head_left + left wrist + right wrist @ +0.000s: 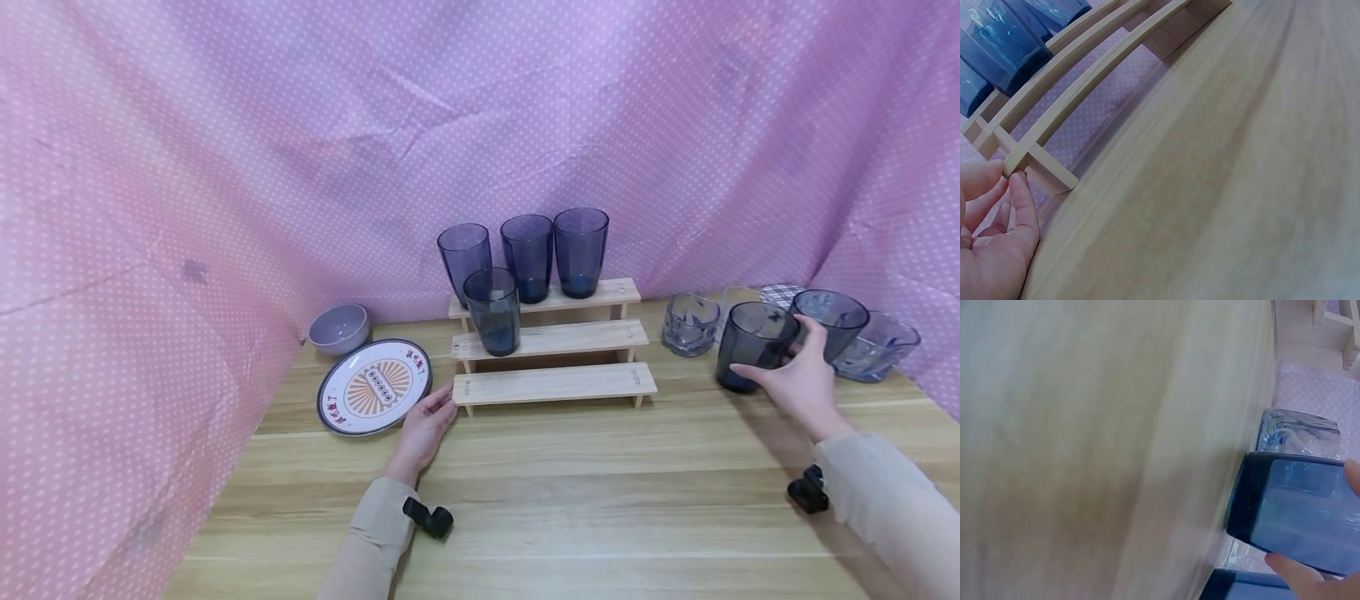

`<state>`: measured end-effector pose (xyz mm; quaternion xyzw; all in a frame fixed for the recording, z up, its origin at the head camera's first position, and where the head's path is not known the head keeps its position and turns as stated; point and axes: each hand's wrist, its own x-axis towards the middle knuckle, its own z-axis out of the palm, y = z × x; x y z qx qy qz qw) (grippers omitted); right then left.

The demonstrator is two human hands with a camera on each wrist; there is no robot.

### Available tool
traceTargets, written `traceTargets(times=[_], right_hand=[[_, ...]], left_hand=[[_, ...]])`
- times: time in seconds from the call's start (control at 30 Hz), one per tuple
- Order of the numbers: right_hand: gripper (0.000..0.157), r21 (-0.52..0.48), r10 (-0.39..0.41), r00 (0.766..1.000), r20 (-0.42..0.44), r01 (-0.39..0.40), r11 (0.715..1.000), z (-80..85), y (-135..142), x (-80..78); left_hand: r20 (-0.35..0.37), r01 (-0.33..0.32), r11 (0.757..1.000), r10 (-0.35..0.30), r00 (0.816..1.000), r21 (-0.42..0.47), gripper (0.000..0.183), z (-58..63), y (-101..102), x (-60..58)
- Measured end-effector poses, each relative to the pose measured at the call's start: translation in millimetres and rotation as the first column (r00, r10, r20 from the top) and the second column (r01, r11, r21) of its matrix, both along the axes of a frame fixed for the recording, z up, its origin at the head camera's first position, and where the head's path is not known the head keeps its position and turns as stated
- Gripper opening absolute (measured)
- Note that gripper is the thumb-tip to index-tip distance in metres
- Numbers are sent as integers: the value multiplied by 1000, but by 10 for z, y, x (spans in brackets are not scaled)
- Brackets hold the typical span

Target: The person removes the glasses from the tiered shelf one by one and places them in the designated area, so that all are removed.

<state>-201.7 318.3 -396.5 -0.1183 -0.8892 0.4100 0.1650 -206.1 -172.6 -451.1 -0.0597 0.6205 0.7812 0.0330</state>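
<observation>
A three-tier wooden stand (555,383) sits mid-table. My left hand (427,429) holds the left end of its lowest board; in the left wrist view, the thumb and index finger (1022,200) pinch the board's corner. On the right, my right hand (806,383) grips a dark tinted glass tumbler (750,354), upright, thumb on one side and fingers on the other. In the right wrist view, the tumbler's base (1247,497) appears on or very close to the table. Three similar tumblers (528,258) line the top tier, and another tumbler (492,317) stands on the middle tier's left end.
Beside the held tumbler stand another dark tumbler (843,321), a clear glass (688,325) and a clear glass vessel (877,350). Left of the stand are a patterned plate (375,387) and a grey bowl (339,329). Pink dotted cloth (480,125) hangs behind.
</observation>
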Motion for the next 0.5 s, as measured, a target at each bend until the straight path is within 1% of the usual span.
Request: traceTargets(times=[0.37,0.5], right_hand=[[101,60,-7,1000,-23,8,998,-10,38,-36],[102,80,-13,1000,-2,13,997,6,41,-37]], left_hand=[[-16,10,1000,-10,1000,0,46,-4,-5,-5],[-14,17,1000,-17,1000,0,46,-12,-12,-3]])
